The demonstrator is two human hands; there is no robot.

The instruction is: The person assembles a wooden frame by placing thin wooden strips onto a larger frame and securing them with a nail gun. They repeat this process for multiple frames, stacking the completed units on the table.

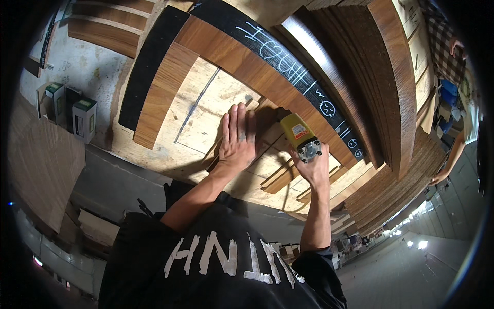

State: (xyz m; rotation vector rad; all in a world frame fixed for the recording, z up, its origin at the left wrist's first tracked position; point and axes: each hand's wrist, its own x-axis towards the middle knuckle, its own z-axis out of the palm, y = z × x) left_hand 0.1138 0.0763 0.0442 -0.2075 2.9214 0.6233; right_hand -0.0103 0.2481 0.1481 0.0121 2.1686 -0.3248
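My left hand (237, 136) lies flat, fingers stretched out, over a narrow brown wooden strip (212, 161) on the pale plywood table. In my right hand (312, 165) is a yellow nail gun (296, 127), its nose pointing away from me at the inner edge of a long wood-grain board (247, 59). The gun's body hides the exact spot where its tip meets the wood. Against that board's left end, a shorter wood-grain board (167, 95) stands at an angle. Several loose strips (279, 180) rest below the gun.
A black panel with white chalk drawings (288, 64) borders the long board. Stacked brown boards (355, 67) rise at the right. Two small boxes (84, 119) stand at the left, below more wood pieces (103, 36). A co-worker's arm (452, 158) shows at far right.
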